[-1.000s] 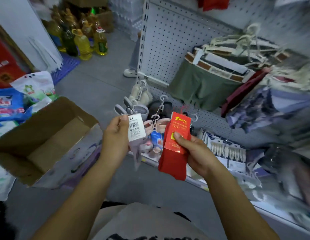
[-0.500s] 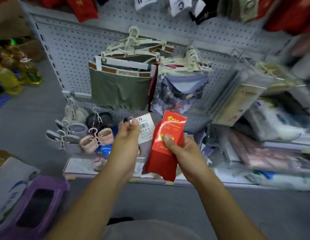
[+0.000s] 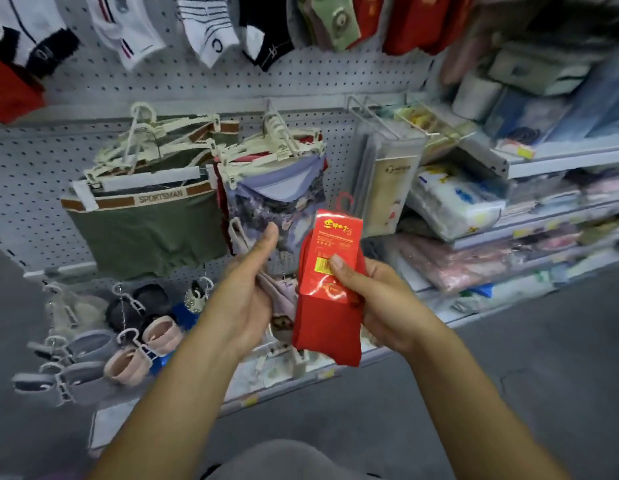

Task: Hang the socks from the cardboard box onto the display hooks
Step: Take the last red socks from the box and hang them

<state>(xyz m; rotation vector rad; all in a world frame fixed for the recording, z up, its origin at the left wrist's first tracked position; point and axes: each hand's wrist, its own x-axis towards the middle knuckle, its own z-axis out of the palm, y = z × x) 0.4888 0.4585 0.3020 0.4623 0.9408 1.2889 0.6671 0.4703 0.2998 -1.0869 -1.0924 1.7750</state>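
My right hand (image 3: pixel 373 299) grips a pack of red socks (image 3: pixel 330 320) with a red and gold paper label and a small red hook on top, my thumb on the yellow sticker. My left hand (image 3: pixel 245 299) holds a pale pink-grey sock pair (image 3: pixel 282 296), mostly hidden behind the palm. Both are in front of the grey pegboard (image 3: pixel 301 88). Along the top of the board hang white, black, green and red socks (image 3: pixel 204 32). The cardboard box is out of view.
Olive underwear (image 3: pixel 145 230) and a floral pair (image 3: pixel 276 202) hang on cream hangers at mid height. Small pink and grey sock pairs (image 3: pixel 128 355) hang low on the left. Shelves of wrapped packages (image 3: pixel 481 209) run along the right. Grey floor lies below.
My view has swung right and upward, away from the cardboard box, to face the pegboard. Both hands kept their socks; the white label in my left hand has turned out of sight.
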